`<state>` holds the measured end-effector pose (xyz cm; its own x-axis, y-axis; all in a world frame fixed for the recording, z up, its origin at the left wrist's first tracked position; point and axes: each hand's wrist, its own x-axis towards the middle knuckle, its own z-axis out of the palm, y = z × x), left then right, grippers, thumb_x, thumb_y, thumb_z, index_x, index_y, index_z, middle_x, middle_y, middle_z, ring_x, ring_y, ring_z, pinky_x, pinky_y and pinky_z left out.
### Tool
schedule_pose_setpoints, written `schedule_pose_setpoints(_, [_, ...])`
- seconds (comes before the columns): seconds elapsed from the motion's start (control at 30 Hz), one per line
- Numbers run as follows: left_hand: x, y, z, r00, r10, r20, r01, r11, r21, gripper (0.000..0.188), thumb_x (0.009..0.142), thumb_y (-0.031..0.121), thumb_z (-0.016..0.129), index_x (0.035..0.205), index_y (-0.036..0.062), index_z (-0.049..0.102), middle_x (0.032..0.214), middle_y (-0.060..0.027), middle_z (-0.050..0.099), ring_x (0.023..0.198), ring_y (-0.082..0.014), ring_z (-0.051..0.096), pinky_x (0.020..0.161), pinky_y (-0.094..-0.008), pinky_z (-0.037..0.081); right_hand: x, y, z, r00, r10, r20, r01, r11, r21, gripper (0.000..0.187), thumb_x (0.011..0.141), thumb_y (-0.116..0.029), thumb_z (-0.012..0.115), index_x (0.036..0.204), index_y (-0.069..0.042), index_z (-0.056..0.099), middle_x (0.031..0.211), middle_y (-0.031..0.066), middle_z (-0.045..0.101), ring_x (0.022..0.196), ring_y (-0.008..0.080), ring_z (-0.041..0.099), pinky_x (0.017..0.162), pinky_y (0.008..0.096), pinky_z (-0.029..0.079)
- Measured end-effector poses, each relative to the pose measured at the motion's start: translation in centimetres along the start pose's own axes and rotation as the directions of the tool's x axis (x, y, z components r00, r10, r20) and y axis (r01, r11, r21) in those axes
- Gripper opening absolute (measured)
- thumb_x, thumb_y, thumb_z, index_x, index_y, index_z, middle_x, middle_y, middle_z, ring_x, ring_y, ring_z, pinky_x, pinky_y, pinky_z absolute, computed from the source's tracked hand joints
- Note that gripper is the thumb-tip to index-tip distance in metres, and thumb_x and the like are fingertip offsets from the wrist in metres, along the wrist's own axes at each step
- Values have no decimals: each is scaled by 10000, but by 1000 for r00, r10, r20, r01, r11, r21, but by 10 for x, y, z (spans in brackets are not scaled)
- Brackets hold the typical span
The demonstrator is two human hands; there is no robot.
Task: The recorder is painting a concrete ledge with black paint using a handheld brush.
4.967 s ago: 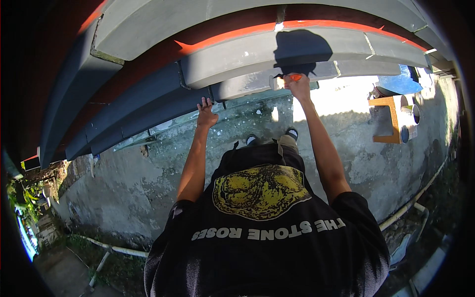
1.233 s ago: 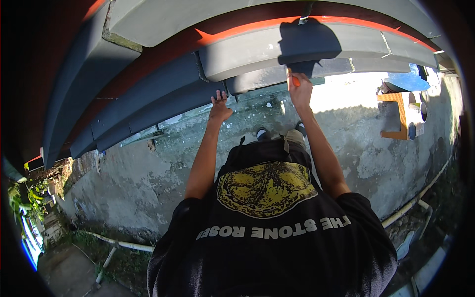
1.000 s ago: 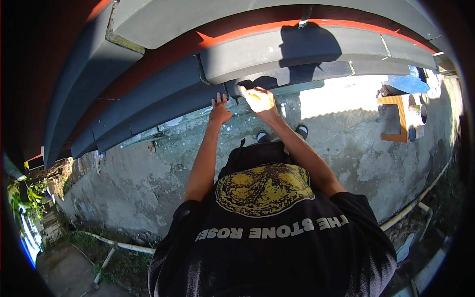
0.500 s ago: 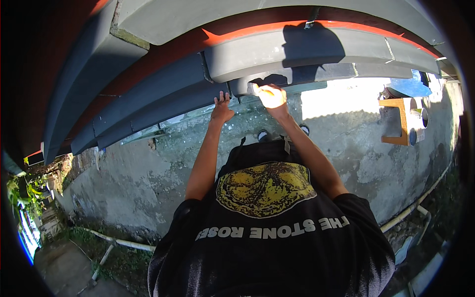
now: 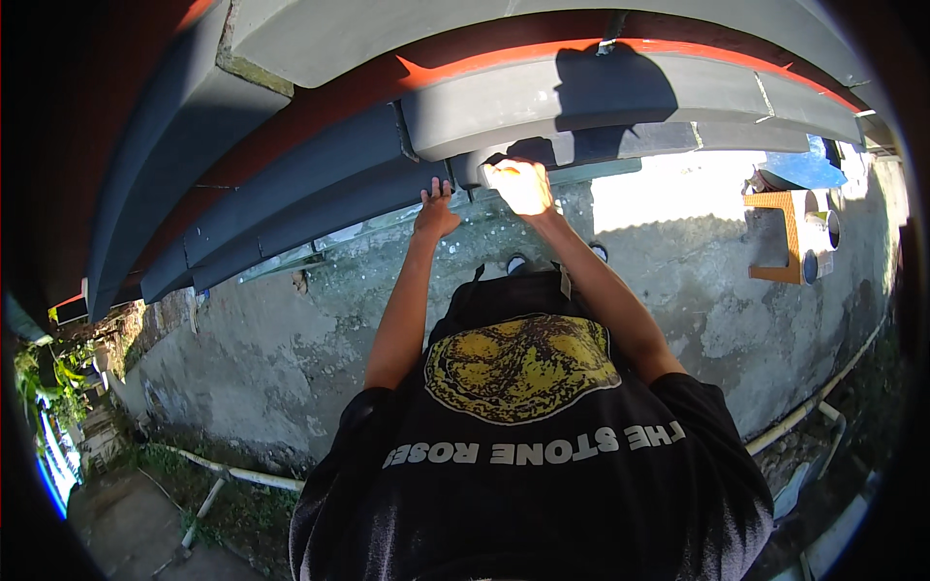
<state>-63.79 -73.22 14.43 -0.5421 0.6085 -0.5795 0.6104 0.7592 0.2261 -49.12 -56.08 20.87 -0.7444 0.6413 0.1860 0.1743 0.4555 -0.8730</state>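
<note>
My left hand point(image 5: 437, 209) rests with its fingers apart against the lower edge of a dark grey ledge point(image 5: 334, 172). In bright sun, my right hand point(image 5: 523, 187) is closed around a small pale grey piece point(image 5: 486, 175) and holds it against the face of the same ledge, just right of a joint. Only an edge of that piece shows past the fingers, so its kind cannot be made out. The shadow of my right hand falls on the ledge beside it.
Above the ledge runs a lighter grey ledge point(image 5: 484, 107) with a red strip point(image 5: 465, 60) behind it. An orange-brown woven stool point(image 5: 804, 242) lies on its side at the right, near a blue sheet point(image 5: 804, 169). White pipes point(image 5: 262, 478) cross the ground behind me.
My right hand has shifted slightly left and up along the ledge with the pale grey piece. The left hand stays nearly in place.
</note>
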Motion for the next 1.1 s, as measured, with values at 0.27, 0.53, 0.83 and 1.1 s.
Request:
schedule_pose_setpoints(0.27, [3, -14, 6, 999, -29, 25, 29, 999, 25, 824, 779, 234, 515, 1501, 115, 135, 1562, -154, 79, 1372, -497, 179, 1095, -481, 323, 40, 82, -74, 984, -48, -173, -32, 901, -432, 176, 810, -170, 588, 730, -28, 653, 739, 202, 635, 676, 380, 638, 587, 443, 513])
schedule_pose_setpoints(0.53, [4, -3, -1, 1000, 27, -9, -27, 999, 19, 841, 755, 273, 528, 1495, 112, 162, 1552, -179, 108, 1345, -517, 229, 1099, -462, 318, 9, -20, 4, 997, 72, 34, -71, 997, -22, 251, 824, -274, 633, 800, -28, 677, 735, 195, 643, 711, 394, 627, 668, 428, 500])
schedule_pose_setpoints(0.83, [4, 3, -3, 1000, 9, 22, -10, 999, 34, 857, 751, 252, 532, 1502, 129, 136, 1562, -157, 73, 1366, -506, 183, 1097, -468, 321, 23, 42, -50, 948, -106, -299, -8, 934, -358, 188, 801, -221, 639, 773, -38, 668, 761, 218, 636, 720, 400, 631, 619, 446, 511])
schedule_pose_setpoints(1.1, [7, 1, -5, 998, 60, -13, -60, 998, 7, 867, 736, 267, 547, 1492, 93, 160, 1549, -197, 96, 1342, -533, 213, 1096, -473, 317, 23, 62, -30, 977, 25, -210, 17, 980, 197, 292, 807, -288, 651, 817, 3, 680, 723, 220, 643, 688, 382, 646, 607, 390, 509])
